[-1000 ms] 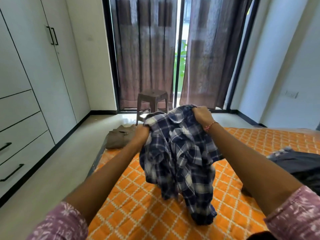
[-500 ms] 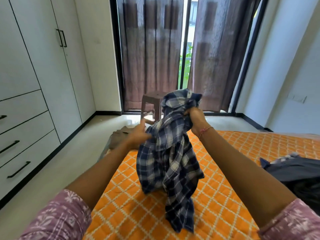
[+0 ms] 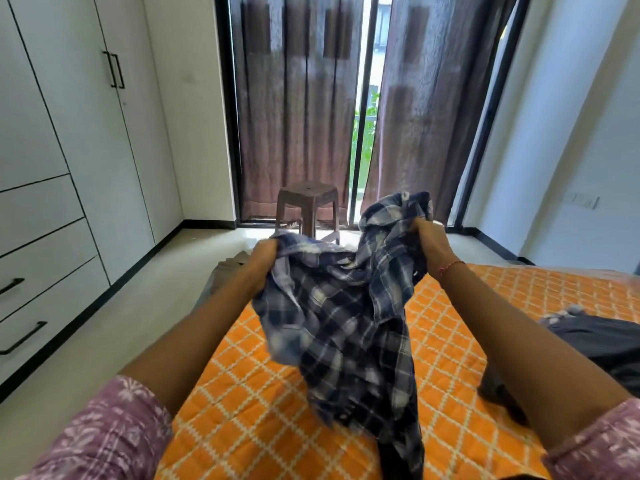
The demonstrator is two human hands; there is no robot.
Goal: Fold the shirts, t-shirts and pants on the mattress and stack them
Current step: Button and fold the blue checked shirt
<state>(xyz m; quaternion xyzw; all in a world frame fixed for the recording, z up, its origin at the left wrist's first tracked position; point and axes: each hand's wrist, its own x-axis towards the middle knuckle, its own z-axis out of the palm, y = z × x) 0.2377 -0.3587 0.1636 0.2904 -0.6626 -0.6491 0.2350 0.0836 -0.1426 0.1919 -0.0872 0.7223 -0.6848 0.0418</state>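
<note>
A person is holding a blue-and-white plaid shirt (image 3: 343, 313) up over an orange quilted mattress (image 3: 450, 358) in a bedroom, both arms stretched forward. The left hand (image 3: 265, 261) is gripping one edge of the shirt, fingers clamped on a bunch of the fabric; the right hand (image 3: 427, 242) is gripping the other edge near the collar, its fingers likewise clamped on the cloth, with a red thread bracelet (image 3: 450, 268) circling the wrist. The shirt is hanging crumpled between the two hands (its lower end is trailing down to the mattress near the bottom of the view), and the right hand is sitting a little higher than the left. Pink patterned sleeves (image 3: 104, 441) are showing at both lower corners. A dark garment (image 3: 602, 344) is lying in a heap on the mattress at the right edge, well apart from the shirt. A folded beige garment (image 3: 228, 268) is lying at the far left corner of the mattress, partly hidden behind the left arm. Beyond the bed, a brown plastic stool (image 3: 308, 206) is standing on the pale floor (image 3: 104, 327) in front of brown curtains (image 3: 298, 109), which are parting to show a strip of daylight and greenery. White wardrobes (image 3: 69, 150) with black handles are lining the left wall.
</note>
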